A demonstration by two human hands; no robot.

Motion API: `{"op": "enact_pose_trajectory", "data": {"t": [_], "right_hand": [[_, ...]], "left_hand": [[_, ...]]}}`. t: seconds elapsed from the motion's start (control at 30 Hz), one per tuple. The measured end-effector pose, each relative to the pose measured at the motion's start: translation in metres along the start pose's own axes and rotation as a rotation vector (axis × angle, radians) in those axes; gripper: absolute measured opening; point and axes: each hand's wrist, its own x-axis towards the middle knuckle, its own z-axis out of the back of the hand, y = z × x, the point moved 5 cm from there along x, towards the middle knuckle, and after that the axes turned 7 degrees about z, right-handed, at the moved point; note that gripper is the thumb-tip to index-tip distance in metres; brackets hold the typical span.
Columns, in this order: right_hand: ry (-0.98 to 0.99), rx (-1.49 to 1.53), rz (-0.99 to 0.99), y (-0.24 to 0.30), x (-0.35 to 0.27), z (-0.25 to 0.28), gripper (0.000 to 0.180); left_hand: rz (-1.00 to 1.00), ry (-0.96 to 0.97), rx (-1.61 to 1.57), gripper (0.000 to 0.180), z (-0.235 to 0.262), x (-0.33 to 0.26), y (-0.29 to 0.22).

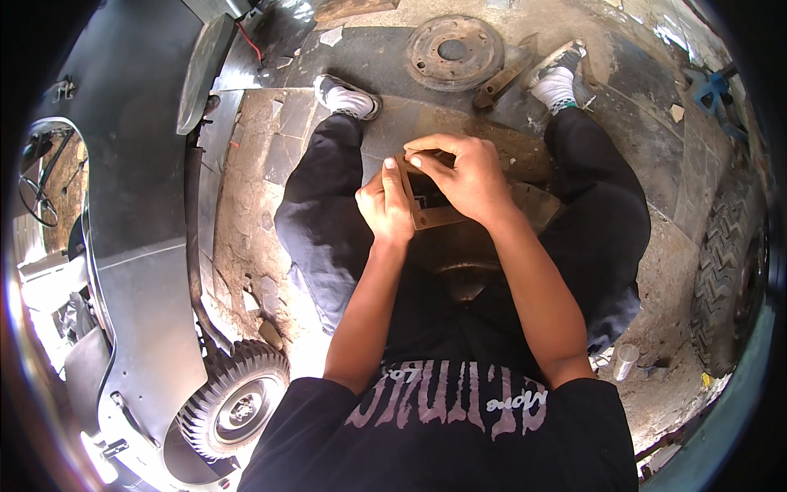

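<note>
While left grip (pixel 385 203) holds brown frame (pixel 438 218) | clear cup (pixel 626 362): contents unclear

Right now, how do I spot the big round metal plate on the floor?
Follow the person's dark trousers up to the left shoe and right shoe. Between them, slightly ahead, the brown plate lies flat. It's the round one with a big hole in its middle; the bar beside it is long and narrow.

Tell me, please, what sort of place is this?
Probably a vehicle repair workshop or yard: a dark vehicle body with a treaded wheel stands at the left, a rusty round metal disc lies ahead, and a separate tyre shows at the right.
</note>
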Motion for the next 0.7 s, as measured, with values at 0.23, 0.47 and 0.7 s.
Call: {"op": "enact_pose_trajectory", "data": {"t": [0.23, 0.47, 0.7], "right_hand": [[-0.061, -0.067, 0.061, 0.001, 0.001, -0.002, 0.018], [0.130, -0.094, 0.050, -0.002, 0.015, 0.000, 0.017], [0.084, -0.081, 0.167, -0.013, 0.019, -0.010, 0.018]], "left_hand": [[-0.008, 0.007, 0.037, 0.054, 0.001, 0.002, -0.001], [-0.017, 0.000, 0.084, 0.055, 0.001, 0.003, -0.003], [0.009, 0.010, 0.056, 0.056, 0.001, 0.005, -0.007]]}}
